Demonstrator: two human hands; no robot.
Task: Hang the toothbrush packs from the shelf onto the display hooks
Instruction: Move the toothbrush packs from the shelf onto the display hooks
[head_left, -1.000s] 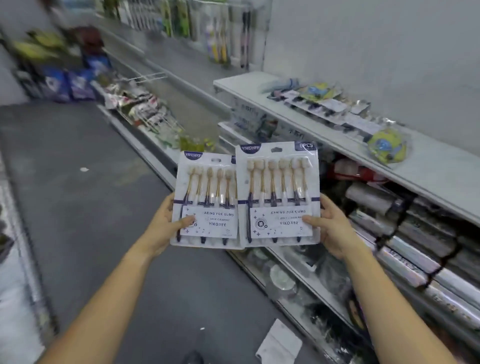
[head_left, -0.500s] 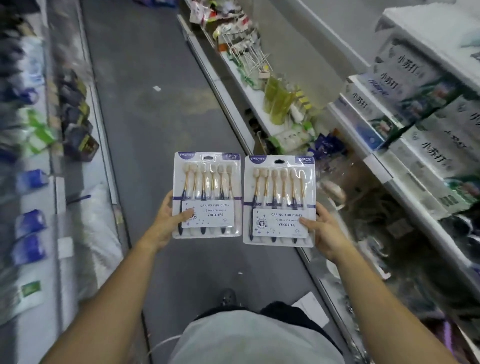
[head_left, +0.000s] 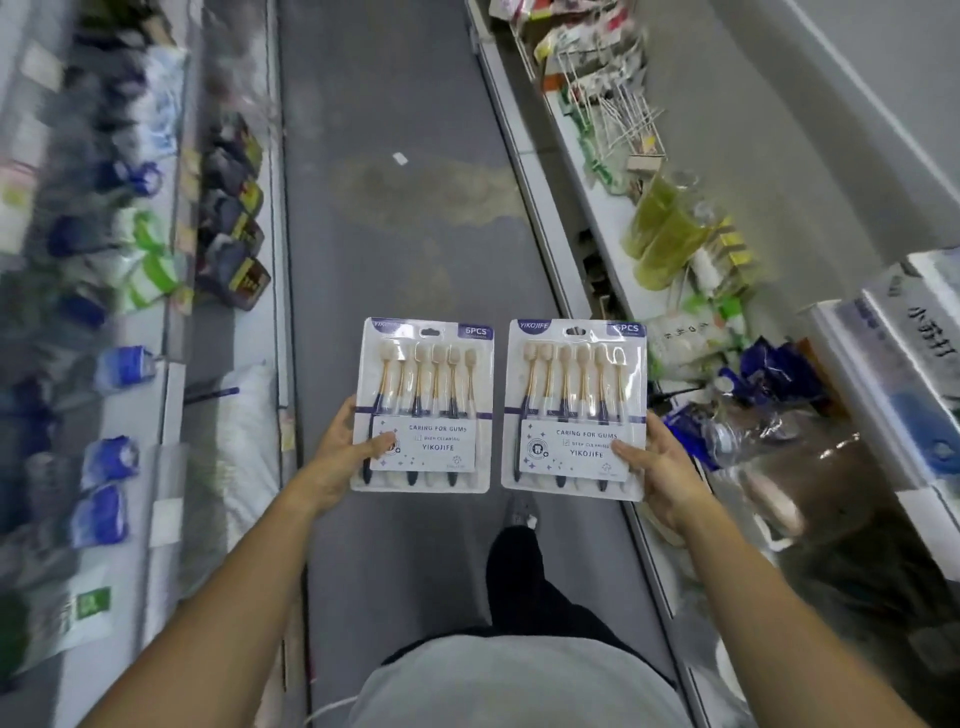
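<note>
left hand (head_left: 340, 454) gripping left toothbrush pack (head_left: 423, 405), thumb lying on its label | right hand (head_left: 662, 467) gripping right toothbrush pack (head_left: 574, 410) likewise | both packs being carried over aisle floor (head_left: 395, 218) | nothing hung yet, white wire hooks (head_left: 621, 122) waiting ahead on the right

Grey aisle floor (head_left: 395, 270): one small white scrap (head_left: 399, 158), just beside a pale stain (head_left: 436, 197).
Left shelf (head_left: 249, 332): dark packets (head_left: 234, 244) in a row near the edge; green-and-white packs (head_left: 150, 270) and blue packs (head_left: 122, 364) behind, blurred.
Right shelf (head_left: 597, 208): wire hooks (head_left: 623, 114) at the far end, then yellow-green bottles (head_left: 665, 239), white bags (head_left: 680, 338), blue packets (head_left: 774, 364) nearest.
</note>
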